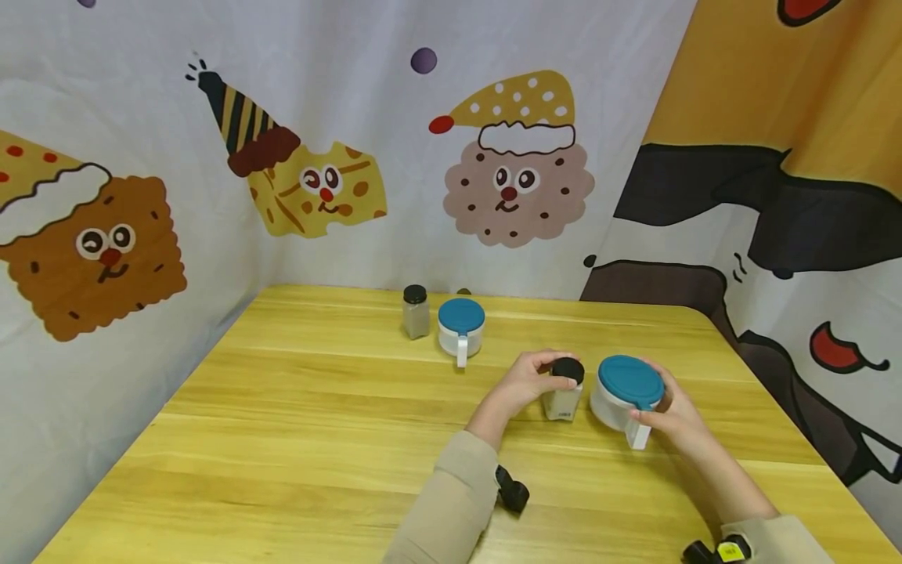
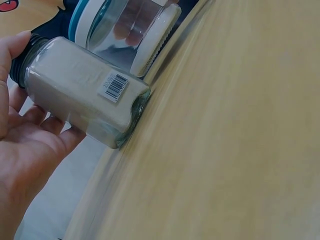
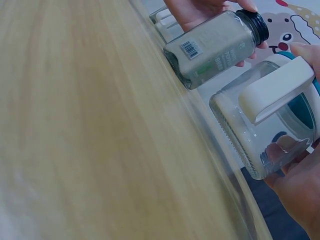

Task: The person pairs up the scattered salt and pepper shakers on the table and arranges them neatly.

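Two bottles (image 1: 416, 319), two jars (image 1: 461, 316): left fingers (image 1: 558, 383) grasp near bottle (image 1: 564, 403), right fingers (image 1: 652, 419) near jar (image 1: 629, 380). Only right wrist view shows green print (image 3: 204, 76)

Left hand (image 1: 520, 384) on the jar (image 1: 562, 404), right hand (image 1: 680, 411) to its right.
The left hand pinches the jar's top between thumb and fingers, its sleeved forearm (image 1: 451, 497) slanting from the near left. The right hand curls in a grip, its partly bare forearm (image 1: 733, 479) to the jar's near right.
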Action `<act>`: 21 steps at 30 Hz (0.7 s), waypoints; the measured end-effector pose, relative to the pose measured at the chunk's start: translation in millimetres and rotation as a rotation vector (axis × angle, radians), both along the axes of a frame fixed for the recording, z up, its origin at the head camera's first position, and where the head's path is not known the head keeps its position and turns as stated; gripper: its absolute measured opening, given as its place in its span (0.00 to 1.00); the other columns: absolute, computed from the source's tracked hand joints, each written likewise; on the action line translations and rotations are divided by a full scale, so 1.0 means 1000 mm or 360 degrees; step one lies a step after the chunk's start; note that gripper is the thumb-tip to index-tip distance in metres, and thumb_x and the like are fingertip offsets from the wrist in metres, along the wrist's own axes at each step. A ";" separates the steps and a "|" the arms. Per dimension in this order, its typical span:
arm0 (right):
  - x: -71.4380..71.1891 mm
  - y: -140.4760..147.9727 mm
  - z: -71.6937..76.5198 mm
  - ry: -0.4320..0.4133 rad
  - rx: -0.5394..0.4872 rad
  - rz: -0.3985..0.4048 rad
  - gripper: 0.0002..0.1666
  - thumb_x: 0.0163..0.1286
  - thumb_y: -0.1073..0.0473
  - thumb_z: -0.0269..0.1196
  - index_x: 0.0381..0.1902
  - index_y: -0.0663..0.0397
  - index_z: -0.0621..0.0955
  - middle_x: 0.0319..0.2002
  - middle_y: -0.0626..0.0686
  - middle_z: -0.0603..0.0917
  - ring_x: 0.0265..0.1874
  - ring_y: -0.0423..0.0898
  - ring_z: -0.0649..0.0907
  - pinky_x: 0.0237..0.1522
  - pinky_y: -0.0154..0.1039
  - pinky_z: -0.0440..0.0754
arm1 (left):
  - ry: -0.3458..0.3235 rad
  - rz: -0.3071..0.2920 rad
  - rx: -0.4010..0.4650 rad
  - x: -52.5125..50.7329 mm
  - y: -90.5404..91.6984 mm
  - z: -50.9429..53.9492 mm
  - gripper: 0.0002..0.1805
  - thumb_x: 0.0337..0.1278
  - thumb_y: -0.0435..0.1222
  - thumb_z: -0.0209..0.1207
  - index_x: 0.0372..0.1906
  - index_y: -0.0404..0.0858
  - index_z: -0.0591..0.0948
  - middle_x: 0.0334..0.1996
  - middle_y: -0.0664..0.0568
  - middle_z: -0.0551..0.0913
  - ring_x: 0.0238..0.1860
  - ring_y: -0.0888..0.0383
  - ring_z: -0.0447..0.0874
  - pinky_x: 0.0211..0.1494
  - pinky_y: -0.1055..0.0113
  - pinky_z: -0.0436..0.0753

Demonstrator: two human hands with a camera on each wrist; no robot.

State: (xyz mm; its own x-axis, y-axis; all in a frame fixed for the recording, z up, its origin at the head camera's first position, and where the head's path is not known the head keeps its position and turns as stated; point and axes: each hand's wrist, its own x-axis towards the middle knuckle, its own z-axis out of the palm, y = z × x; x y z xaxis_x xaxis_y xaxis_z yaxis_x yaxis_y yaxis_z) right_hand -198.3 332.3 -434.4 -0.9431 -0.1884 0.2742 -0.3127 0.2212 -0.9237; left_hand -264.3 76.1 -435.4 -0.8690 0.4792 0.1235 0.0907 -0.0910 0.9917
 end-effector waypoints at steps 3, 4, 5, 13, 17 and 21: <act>-0.001 0.001 -0.001 0.0008 0.0002 0.0007 0.49 0.55 0.76 0.63 0.72 0.61 0.55 0.54 0.33 0.73 0.51 0.29 0.73 0.48 0.22 0.69 | 0.0006 -0.0011 0.0000 0.000 0.002 0.000 0.21 0.51 0.30 0.68 0.53 0.42 0.83 0.51 0.64 0.80 0.50 0.65 0.76 0.51 0.70 0.76; -0.001 0.001 -0.001 0.0014 0.0002 0.0008 0.49 0.54 0.76 0.63 0.71 0.63 0.55 0.54 0.34 0.73 0.51 0.30 0.73 0.48 0.22 0.69 | 0.0006 -0.0018 0.0005 0.001 0.002 0.000 0.21 0.51 0.30 0.68 0.53 0.41 0.83 0.51 0.64 0.80 0.50 0.65 0.76 0.51 0.70 0.76; -0.002 0.001 -0.002 0.0021 0.0006 0.0006 0.49 0.54 0.77 0.63 0.71 0.64 0.55 0.54 0.34 0.73 0.51 0.30 0.73 0.48 0.22 0.69 | 0.0009 -0.0023 0.0010 0.001 0.002 0.000 0.21 0.51 0.30 0.68 0.53 0.41 0.83 0.50 0.64 0.80 0.50 0.65 0.76 0.51 0.70 0.76; -0.002 0.002 -0.004 0.0049 0.0054 0.0009 0.48 0.54 0.77 0.63 0.70 0.69 0.53 0.54 0.33 0.73 0.51 0.29 0.73 0.48 0.22 0.69 | 0.0030 -0.0034 0.0050 0.002 0.003 0.000 0.20 0.52 0.28 0.67 0.53 0.40 0.83 0.51 0.62 0.80 0.49 0.65 0.76 0.50 0.70 0.77; -0.002 0.001 -0.003 0.0029 0.0063 0.0019 0.49 0.55 0.77 0.63 0.70 0.70 0.52 0.54 0.34 0.72 0.51 0.29 0.73 0.48 0.22 0.71 | 0.0034 -0.0041 0.0034 0.003 0.003 0.000 0.22 0.52 0.28 0.68 0.54 0.39 0.82 0.52 0.61 0.80 0.50 0.66 0.76 0.50 0.71 0.76; -0.001 0.000 -0.002 0.0008 0.0066 0.0022 0.49 0.55 0.76 0.64 0.71 0.68 0.52 0.53 0.33 0.72 0.51 0.28 0.73 0.47 0.22 0.71 | 0.0021 -0.0037 0.0033 0.003 0.003 0.000 0.22 0.51 0.28 0.68 0.54 0.39 0.82 0.52 0.62 0.80 0.50 0.65 0.76 0.49 0.71 0.77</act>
State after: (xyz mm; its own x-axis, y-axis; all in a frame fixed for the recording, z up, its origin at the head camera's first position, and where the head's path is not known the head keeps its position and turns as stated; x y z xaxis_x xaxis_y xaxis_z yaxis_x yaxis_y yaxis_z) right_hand -199.3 332.7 -436.4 -0.9389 -0.2129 0.2704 -0.3205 0.2549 -0.9123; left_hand -261.7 78.8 -435.4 -0.8559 0.4964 0.1451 0.1015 -0.1140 0.9883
